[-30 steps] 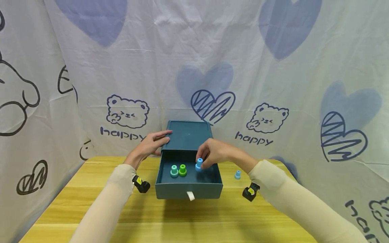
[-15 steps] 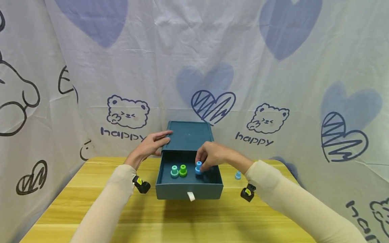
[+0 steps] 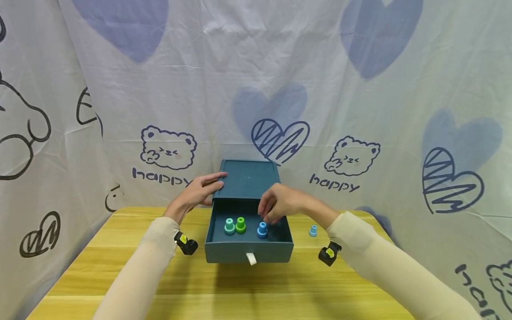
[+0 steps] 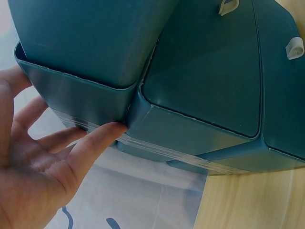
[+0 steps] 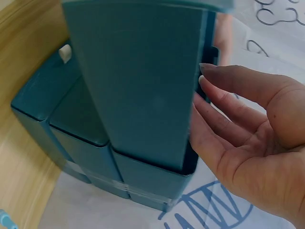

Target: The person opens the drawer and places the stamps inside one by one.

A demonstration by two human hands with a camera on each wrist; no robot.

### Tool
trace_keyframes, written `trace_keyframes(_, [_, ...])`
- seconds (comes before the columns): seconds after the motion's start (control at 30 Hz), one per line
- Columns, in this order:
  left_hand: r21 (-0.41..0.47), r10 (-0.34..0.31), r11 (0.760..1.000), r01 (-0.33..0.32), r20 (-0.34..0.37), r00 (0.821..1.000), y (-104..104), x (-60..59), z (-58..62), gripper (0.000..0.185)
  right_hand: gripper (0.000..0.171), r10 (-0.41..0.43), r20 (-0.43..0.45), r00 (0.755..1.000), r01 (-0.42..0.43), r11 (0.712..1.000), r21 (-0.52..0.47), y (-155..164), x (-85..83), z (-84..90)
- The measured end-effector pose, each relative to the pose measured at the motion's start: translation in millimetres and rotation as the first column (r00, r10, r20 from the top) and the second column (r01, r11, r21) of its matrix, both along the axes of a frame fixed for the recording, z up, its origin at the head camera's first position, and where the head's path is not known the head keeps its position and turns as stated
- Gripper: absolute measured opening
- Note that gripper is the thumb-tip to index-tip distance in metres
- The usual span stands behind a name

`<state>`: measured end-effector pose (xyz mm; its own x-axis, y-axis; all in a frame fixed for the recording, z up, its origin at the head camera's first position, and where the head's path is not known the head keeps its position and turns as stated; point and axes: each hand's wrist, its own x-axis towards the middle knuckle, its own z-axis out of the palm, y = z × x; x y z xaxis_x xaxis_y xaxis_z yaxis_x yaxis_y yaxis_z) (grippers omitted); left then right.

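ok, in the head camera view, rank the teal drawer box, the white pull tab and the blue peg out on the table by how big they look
Largest to smallest:
1. teal drawer box
2. white pull tab and blue peg on the table: these look alike in size, so I won't rank them.

Blue peg (image 3: 262, 230), small, flanged base, upright in open teal drawer (image 3: 248, 251), right of centre near front wall, just below centre of frame. Teal peg (image 3: 229, 226) and green peg (image 3: 240, 224) upright, touching, at its left. Drawer slid out of box (image 3: 247, 178).
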<state>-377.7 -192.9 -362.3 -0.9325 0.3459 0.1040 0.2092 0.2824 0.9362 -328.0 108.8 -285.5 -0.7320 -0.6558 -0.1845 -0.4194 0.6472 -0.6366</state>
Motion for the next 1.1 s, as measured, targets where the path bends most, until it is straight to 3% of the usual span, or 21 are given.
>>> trace_keyframes(0.3, [-0.020,0.012,1.000,-0.012,-0.005,1.000,1.8,1.3,1.7,0.059,0.025,0.000,0.009,1.000,0.000,0.997,-0.082,10.1,13.3,12.8])
trace_keyframes(0.6, [-0.029,0.016,0.999,-0.016,-0.006,1.000,2.9,1.1,0.9,0.057,0.028,0.076,0.018,0.997,-0.072,0.985,-0.158,19.1,30.8,21.1])
trace_keyframes(1.1, [-0.084,0.040,0.996,-0.040,-0.004,0.999,4.7,2.6,7.5,0.061,0.025,0.135,0.045,0.990,-0.122,0.968,-0.220,25.6,59.8,10.1])
